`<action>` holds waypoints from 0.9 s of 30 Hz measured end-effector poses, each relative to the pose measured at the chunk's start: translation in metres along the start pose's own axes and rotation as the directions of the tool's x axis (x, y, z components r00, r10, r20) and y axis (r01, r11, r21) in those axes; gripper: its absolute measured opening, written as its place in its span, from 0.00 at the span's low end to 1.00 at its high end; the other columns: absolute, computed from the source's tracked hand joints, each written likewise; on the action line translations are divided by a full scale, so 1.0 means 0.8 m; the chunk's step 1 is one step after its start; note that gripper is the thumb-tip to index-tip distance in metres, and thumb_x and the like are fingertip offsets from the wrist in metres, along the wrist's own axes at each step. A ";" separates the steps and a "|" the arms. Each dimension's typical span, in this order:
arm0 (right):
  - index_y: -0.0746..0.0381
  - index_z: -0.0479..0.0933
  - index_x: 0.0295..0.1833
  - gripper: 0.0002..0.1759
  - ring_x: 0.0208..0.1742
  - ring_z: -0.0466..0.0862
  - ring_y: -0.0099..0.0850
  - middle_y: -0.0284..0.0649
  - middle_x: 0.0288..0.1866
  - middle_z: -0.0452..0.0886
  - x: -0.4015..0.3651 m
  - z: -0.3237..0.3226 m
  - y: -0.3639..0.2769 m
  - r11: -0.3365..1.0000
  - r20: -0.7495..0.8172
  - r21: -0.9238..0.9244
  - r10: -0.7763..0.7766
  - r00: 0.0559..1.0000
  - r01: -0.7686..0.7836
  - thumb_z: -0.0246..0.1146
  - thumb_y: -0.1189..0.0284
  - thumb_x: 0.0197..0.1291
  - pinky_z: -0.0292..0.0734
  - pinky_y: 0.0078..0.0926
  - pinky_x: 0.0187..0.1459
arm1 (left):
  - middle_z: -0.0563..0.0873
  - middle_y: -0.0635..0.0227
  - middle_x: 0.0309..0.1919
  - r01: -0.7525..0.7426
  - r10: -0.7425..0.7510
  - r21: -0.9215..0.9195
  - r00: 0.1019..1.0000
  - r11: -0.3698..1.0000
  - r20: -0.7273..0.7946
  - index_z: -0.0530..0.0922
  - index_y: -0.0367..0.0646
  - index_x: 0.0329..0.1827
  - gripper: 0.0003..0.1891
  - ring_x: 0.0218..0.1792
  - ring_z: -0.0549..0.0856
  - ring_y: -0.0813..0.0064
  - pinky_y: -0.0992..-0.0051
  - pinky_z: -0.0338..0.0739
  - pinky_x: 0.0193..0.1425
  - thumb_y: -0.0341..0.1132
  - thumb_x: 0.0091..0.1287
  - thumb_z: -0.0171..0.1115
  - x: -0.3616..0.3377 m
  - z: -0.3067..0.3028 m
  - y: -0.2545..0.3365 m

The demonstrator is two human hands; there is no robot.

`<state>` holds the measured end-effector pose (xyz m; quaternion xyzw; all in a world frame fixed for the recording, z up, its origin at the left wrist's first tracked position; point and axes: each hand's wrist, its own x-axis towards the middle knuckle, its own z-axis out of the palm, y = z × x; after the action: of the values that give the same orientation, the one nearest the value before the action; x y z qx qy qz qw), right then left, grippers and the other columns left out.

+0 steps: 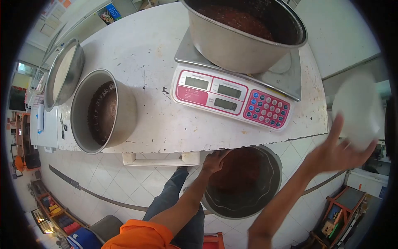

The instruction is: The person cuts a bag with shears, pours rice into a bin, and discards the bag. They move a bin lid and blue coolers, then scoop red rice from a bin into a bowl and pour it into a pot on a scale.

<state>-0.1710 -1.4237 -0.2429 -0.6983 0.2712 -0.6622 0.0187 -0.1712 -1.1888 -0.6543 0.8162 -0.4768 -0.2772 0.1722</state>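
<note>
My right hand (331, 155) is raised at the right with its fingers wrapped under a white bowl (358, 112), blurred by motion. My left hand (213, 162) is low at the table's front edge, by the rim of a large grey bin (271, 178) with dark reddish-brown contents; its fingers are partly hidden. On the table, a big metal pot (236, 47) holding dark reddish contents rests on the steel plate of a pink and white digital scale (195, 97). A deep metal pot (126, 116) with a dark brown layer inside stands at the left.
The white table (153, 83) has a chipped front edge. At its far left are a metal bowl (78, 74) with pale contents and scissors (63, 126). A grey chair (107, 232) stands at the lower left; shelves (342, 216) are at the lower right.
</note>
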 end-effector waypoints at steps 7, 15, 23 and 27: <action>0.65 0.61 0.71 0.42 0.71 0.66 0.46 0.50 0.70 0.64 -0.348 -0.247 0.075 0.596 -0.010 -0.517 0.714 0.700 -0.615 0.73 0.76 0.51 0.64 0.47 0.68 | 0.76 0.49 0.55 -0.026 0.034 0.094 0.996 0.995 -0.088 0.57 0.66 0.76 0.40 0.39 0.84 0.52 0.56 0.81 0.42 0.35 0.58 0.59 0.002 0.021 0.001; 0.61 0.68 0.68 0.46 0.68 0.69 0.50 0.53 0.67 0.70 -0.725 -0.329 0.174 0.129 -0.033 -0.774 0.970 0.242 -0.620 0.78 0.60 0.42 0.65 0.48 0.66 | 0.76 0.57 0.44 -0.036 0.043 0.080 0.995 0.996 -0.093 0.62 0.63 0.72 0.36 0.35 0.83 0.55 0.58 0.81 0.38 0.33 0.58 0.58 0.016 0.021 0.015; 0.57 0.66 0.69 0.41 0.67 0.71 0.45 0.46 0.68 0.69 -0.843 -0.245 0.151 0.190 0.379 -0.536 0.925 -0.033 -0.822 0.73 0.66 0.47 0.66 0.40 0.67 | 0.76 0.59 0.44 -0.044 0.054 0.083 0.992 0.996 -0.116 0.59 0.62 0.74 0.38 0.35 0.82 0.54 0.58 0.81 0.38 0.31 0.57 0.59 0.014 0.027 0.013; 0.58 0.64 0.71 0.35 0.70 0.69 0.38 0.41 0.69 0.68 -0.800 -0.346 0.198 -0.261 0.649 -0.217 0.682 -0.338 -0.941 0.61 0.75 0.54 0.64 0.34 0.68 | 0.76 0.59 0.43 -0.017 0.023 0.072 0.995 0.997 -0.094 0.59 0.63 0.74 0.38 0.35 0.82 0.55 0.59 0.81 0.38 0.32 0.57 0.59 0.014 0.025 0.017</action>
<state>-0.4705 -1.2086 -0.8555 -0.3553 0.5261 -0.1914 0.7486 -0.1886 -1.2052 -0.6662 0.8292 -0.4858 -0.2194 0.1682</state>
